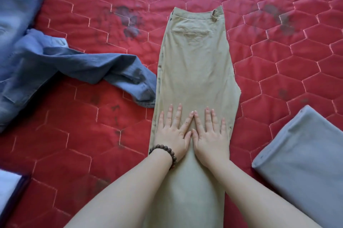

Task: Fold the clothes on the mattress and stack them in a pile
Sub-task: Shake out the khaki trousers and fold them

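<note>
Khaki trousers [194,64] lie folded lengthwise on the red quilted mattress [96,135], waistband and back pocket at the far end, legs running toward me. My left hand [172,131], with a bead bracelet at the wrist, presses flat on the trouser legs with fingers spread. My right hand [209,133] presses flat right beside it, thumbs and forefingers touching. A folded grey garment [304,162] lies at the right. Crumpled blue garments [55,60] lie unfolded at the left.
A dark-edged white object [9,190] shows at the lower left corner. The mattress has dark stains near the middle and far right. The blue sleeve end [143,88] touches the trousers' left edge.
</note>
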`<state>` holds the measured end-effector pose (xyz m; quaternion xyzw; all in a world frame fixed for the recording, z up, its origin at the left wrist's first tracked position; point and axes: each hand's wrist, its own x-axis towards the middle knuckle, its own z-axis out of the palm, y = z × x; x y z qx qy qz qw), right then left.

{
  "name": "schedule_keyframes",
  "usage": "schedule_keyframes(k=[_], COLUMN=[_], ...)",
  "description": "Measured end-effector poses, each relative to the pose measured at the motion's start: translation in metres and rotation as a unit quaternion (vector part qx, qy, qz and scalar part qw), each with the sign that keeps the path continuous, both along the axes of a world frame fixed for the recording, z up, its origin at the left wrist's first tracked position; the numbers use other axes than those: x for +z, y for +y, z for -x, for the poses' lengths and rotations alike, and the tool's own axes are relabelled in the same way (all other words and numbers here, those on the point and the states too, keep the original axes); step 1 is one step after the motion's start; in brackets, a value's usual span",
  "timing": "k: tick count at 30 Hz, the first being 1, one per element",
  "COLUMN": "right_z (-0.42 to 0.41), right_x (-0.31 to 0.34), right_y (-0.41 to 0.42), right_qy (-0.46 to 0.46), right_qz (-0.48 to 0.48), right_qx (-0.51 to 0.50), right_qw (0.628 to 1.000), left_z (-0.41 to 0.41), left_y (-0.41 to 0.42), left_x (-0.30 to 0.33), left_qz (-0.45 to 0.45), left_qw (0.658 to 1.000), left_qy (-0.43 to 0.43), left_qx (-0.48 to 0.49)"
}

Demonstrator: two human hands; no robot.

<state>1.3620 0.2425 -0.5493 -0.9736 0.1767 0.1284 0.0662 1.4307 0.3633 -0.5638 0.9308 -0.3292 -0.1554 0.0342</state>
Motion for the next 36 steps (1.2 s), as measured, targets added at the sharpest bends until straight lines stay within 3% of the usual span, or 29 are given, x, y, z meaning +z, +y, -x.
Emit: schedule_keyframes(k=[10, 25, 36], right_z=[0.127, 0.297, 0.339], right_x=[0.009, 0.001, 0.016], right_y=[0.096, 0.19, 0.223], right_qy=[0.015, 0.0, 0.017], right_qz=[0.017, -0.004, -0.029], right_qx=[-0.039, -0.012, -0.022], right_qw=[0.999, 1.0, 0.999], left_z=[0.125, 0.289, 0.342], left_y=[0.089, 0.183, 0.23], left_x=[0.01, 0.016, 0.027], left_qz=[-0.039, -0.048, -0.048], left_qw=[0.998, 0.998, 0.995], left_qy=[0.016, 0.033, 0.061], left_qx=[-0.043, -0.023, -0.067])
